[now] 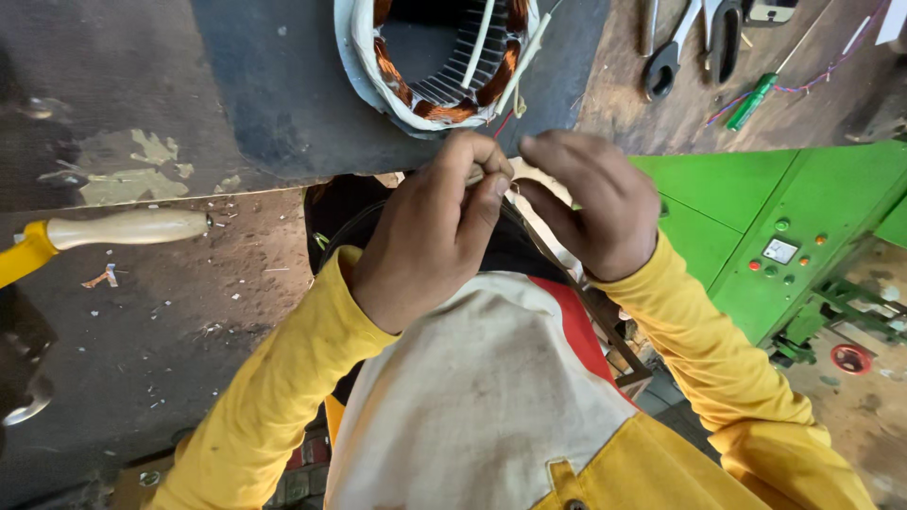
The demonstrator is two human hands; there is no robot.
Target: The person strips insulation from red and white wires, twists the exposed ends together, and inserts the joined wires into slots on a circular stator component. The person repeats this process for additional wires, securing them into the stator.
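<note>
- Two hands meet at the tabletop [283,113] edge, near the motor stator [439,61].
- Left hand [430,231] pinches a thin pale strip [472,176].
- Right hand [595,203]: fingers curled, grip contents unclear.

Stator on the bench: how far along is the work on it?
Done: copper coils sit in the stator, wrapped with white insulation. In hand: left hand and right hand pinch a thin lead beside it. Left: white sleeved leads stick out loose; pliers lie unused.
</note>
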